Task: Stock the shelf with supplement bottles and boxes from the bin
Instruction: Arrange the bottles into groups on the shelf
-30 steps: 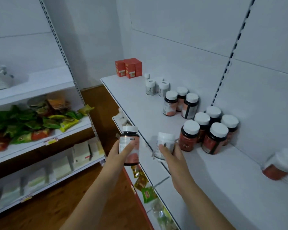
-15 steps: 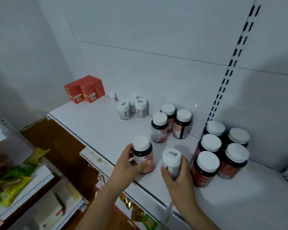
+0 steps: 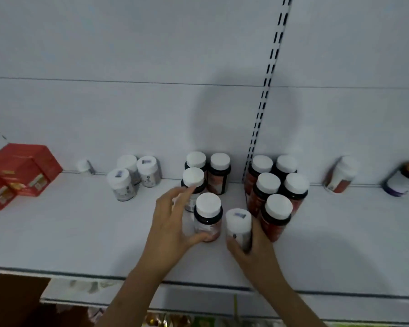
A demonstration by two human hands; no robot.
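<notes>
On the shelf (image 3: pixel 80 237), a dark bottle (image 3: pixel 208 217) was held upright by the left hand (image 3: pixel 172 223) and a white bottle (image 3: pixel 238 226) was gripped by the right hand (image 3: pixel 253 246). Each should be set flat, slid against its matching group, then released without neighbours being knocked.

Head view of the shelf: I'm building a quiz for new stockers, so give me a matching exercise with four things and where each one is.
Things:
1. red boxes
2. white bottle
3. dark bottle with pink label
4. orange-lidded jar

Places:
A. in the right hand
B. far left of the shelf
C. far right, against the back panel
D. in the left hand

Pairs: 1-B, 2-A, 3-D, 4-C
</notes>
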